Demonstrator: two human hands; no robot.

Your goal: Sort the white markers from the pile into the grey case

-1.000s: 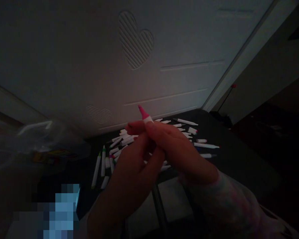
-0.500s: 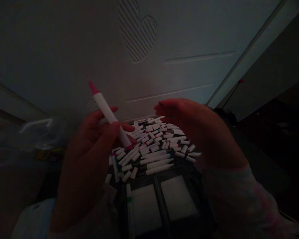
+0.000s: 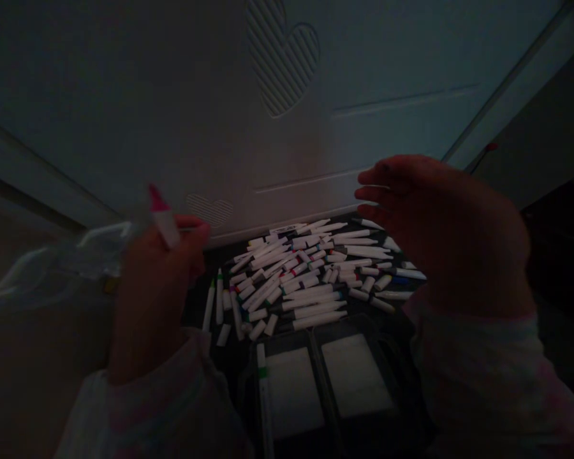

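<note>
Pink-tipped marker pinched by fingers of left hand; right hand fingers loosely spread.

The left hand grips a pink-tipped marker; the right hand hovers, fingers spread, above the marker pile.

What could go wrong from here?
1. The scene is very dim, so colour bands in the marker pile are hard to read; a mix-up seems likely.
2. The right hand hovers open above that loose pile; a careless sweep could scatter pieces.
3. One marker lies along the black case's left edge and might roll off.
</note>
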